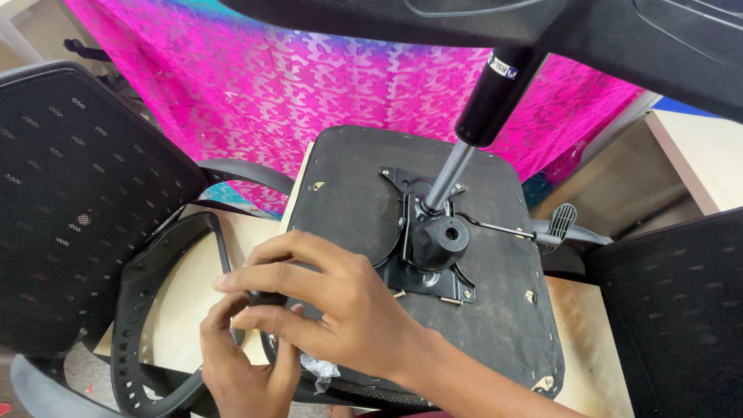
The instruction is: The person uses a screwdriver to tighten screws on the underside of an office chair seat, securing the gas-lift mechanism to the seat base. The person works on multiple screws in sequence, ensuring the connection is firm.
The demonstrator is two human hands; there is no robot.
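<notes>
A view from above looks down on an office chair seat (464, 310) turned upside down on a pale wooden surface (193, 310). Its underside is black and rough, with a black metal mounting plate (422, 267) bolted at the centre. A gas lift cylinder (480, 116) rises from the plate at a slant, silver at the bottom and black at the top, into the chair base (542, 27) across the top of the view. A thin lever with a black paddle handle (561, 223) sticks out to the right.

Both of the person's hands meet at the seat's near left edge. The right hand (333, 302) arches over from the right, its grip closed, fingers and thumb pinching a small dark part (263, 298). The left hand (248, 364) comes up from below, fingers curled shut against the same part. What the part is cannot be told.

A black plastic armrest frame (147, 310) lies just left of the hands. A black mesh backrest (70, 193) stands further left, another mesh panel (681, 310) at right. Bright pink patterned cloth (232, 85) hangs behind.
</notes>
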